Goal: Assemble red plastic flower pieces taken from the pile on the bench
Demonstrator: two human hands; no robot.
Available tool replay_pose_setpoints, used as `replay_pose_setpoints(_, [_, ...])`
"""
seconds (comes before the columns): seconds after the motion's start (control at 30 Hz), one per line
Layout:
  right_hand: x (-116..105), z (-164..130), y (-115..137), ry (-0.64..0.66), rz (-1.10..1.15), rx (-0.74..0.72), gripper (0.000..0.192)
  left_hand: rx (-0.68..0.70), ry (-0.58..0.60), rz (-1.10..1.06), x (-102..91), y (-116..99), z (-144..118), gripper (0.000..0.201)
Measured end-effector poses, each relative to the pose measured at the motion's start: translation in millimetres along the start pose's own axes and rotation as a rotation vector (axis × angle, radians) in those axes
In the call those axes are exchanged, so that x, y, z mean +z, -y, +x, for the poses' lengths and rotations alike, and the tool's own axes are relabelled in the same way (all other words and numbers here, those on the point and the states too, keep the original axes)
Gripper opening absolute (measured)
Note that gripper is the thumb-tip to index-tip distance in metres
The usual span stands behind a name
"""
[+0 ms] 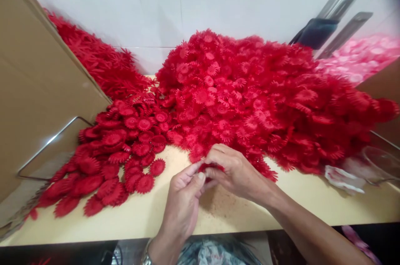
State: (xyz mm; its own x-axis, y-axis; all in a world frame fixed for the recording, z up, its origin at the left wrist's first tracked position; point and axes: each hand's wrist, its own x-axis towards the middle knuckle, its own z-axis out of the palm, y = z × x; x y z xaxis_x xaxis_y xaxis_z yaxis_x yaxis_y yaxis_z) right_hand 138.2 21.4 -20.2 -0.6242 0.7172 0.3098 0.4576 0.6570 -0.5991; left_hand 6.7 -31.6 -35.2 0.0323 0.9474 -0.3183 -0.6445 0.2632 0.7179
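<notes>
My left hand (185, 198) and my right hand (233, 170) meet over the front of the table, fingertips pinched together. Between them is a small red fringed flower piece (218, 167), mostly hidden by the fingers. Right behind my hands rises a large heap of red fringed flower pieces (225, 98). To the left lies a looser pile of round, flat red fringed discs (109, 161), with a single disc (157, 167) at its near right edge.
Red spiky pieces (100, 61) are heaped at the back left beside a cardboard wall (40, 90) with a bent wire. Pink pieces (365, 56) lie at the back right, near upright metal strips (346, 31). A crumpled plastic bag (343, 179) rests on the pale table (300, 202).
</notes>
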Motion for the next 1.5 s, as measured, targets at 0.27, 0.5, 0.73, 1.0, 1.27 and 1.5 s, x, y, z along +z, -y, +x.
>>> replay_pose_setpoints(0.27, [20, -13, 7, -0.06, -0.394, -0.021, 0.012, 0.069, -0.138, 0.088, 1.5, 5, 1, 0.017])
replay_pose_setpoints(0.5, [-62, 16, -24, -0.577, -0.827, 0.106, 0.022, -0.023, -0.171, 0.07, -2.6, -1, -2, 0.011])
replay_pose_setpoints(0.73, [-87, 21, -24, -0.48, -0.74, 0.065, 0.018, -0.013, -0.042, -0.163, -5.6, -6, -3, 0.007])
replay_pose_setpoints(1.0, [4, -1, 8, 0.072, -0.055, 0.015, 0.014, -0.018, -0.009, -0.029, -3.2, 1, -4, 0.018])
replay_pose_setpoints(1.27, [11, -10, 5, -0.004, -0.122, -0.038, 0.014, 0.064, -0.092, 0.13, -3.9, 6, -2, 0.015])
replay_pose_setpoints(1.5, [-53, 15, -18, -0.501, -0.747, -0.029, 0.027, -0.03, -0.168, 0.12, -1.2, 0, -5, 0.015])
